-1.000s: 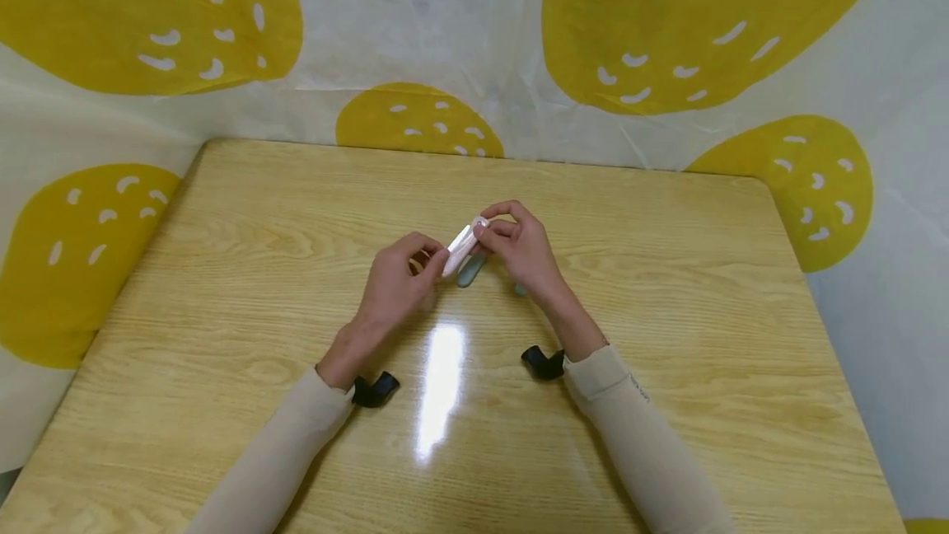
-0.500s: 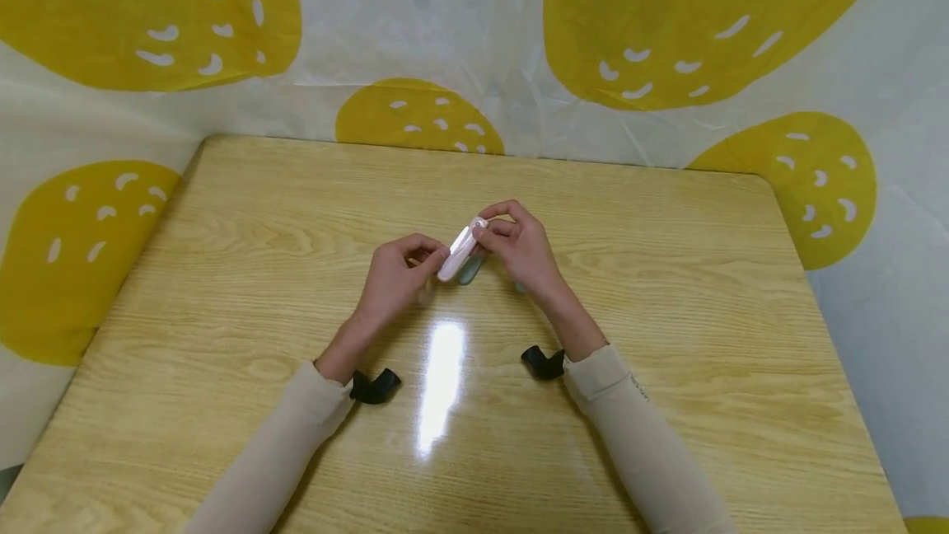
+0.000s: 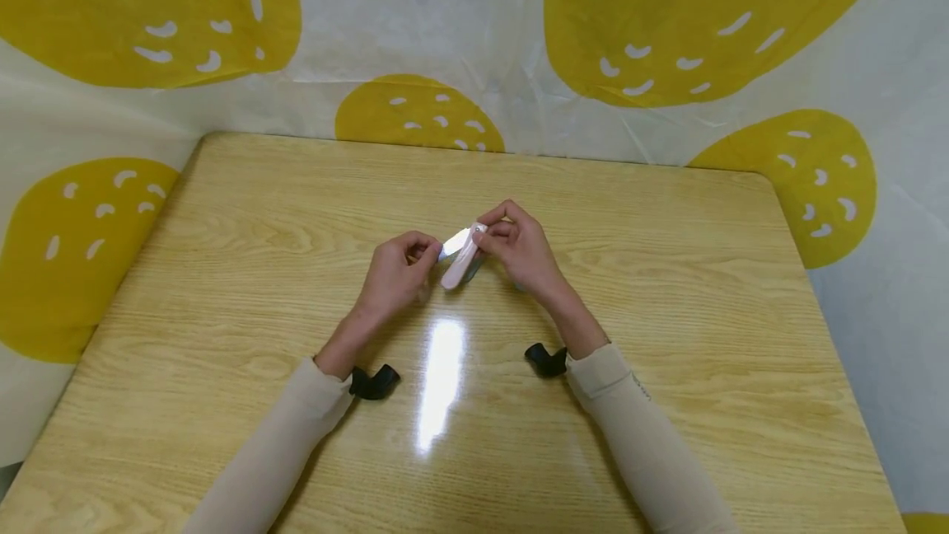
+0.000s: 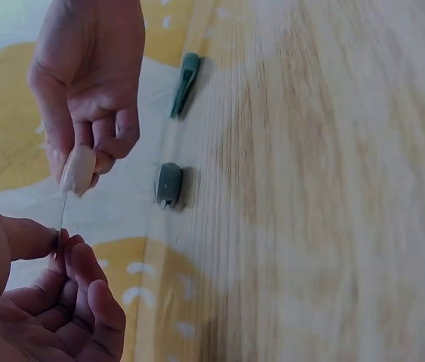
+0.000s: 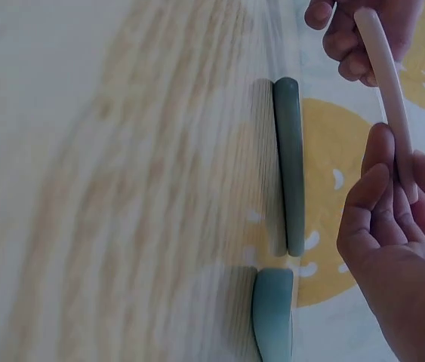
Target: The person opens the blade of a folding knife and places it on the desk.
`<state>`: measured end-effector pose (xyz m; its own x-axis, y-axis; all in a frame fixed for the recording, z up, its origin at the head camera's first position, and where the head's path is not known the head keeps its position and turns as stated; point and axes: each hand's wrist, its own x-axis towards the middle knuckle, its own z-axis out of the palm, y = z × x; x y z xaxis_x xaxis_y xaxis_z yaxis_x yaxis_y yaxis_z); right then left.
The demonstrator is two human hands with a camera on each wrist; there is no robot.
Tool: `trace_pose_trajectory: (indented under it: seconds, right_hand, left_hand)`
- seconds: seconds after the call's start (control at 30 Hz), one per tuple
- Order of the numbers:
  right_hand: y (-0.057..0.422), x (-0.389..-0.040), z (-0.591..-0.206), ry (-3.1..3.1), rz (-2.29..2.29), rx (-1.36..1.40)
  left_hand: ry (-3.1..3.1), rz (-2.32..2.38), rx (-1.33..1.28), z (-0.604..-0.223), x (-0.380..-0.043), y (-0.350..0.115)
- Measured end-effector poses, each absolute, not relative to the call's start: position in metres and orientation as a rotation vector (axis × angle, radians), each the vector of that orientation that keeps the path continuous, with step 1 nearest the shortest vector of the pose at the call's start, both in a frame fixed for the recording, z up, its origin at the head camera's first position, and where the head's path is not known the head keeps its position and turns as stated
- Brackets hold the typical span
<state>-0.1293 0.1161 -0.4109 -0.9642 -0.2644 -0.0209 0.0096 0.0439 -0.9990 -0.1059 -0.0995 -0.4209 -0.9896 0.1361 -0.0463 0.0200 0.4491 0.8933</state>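
Observation:
Between both hands is a folding knife with a pale pink handle [image 3: 461,267] and a thin shiny blade [image 3: 454,245], swung partly out from the handle. My left hand [image 3: 395,272] pinches the blade between thumb and fingertips. At the pivot end, the fingers and thumb of my right hand [image 3: 522,255] grip the handle. The left wrist view has the blade edge-on as a thin line below the pink handle [image 4: 80,169]. From the right wrist, the handle [image 5: 388,90] appears long and slightly curved, hiding most of the blade.
Below the hands, a long dark green handle-shaped piece [image 5: 289,166] and a shorter teal green piece [image 5: 274,313] lie on the wood-grain table [image 3: 259,188]. A white cloth with yellow shapes [image 3: 423,7] hangs behind it. Black curved pieces [image 3: 375,383] sit at both wrists.
My left hand has drawn slightly left with the blade, and the pink handle has tilted down. The angle between blade and handle is wider. The right hand holds nearly the same place.

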Motion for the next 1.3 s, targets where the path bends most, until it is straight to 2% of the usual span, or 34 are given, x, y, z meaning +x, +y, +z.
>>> trace_pose_trajectory:
  seconds: [0.37,0.73,1.0,1.3]
  right_hand:
    - [0.121,-0.127,-0.412,2.123,-1.834,-0.383]
    - [0.118,-0.128,-0.413,2.137,-1.922,-0.412]
    - [0.115,-0.127,-0.411,2.156,-1.990,-0.296]
    - [0.113,-0.126,-0.409,2.182,-2.035,-0.292]
  left_hand:
    - [2.556,1.579,0.085,-0.419,-0.109,-0.107]
    - [2.305,1.983,-0.040,-0.417,-0.108,-0.092]
    - [2.270,2.093,-0.156,-0.416,-0.110,-0.088]
    - [2.254,2.198,-0.265,-0.416,-0.111,-0.089]
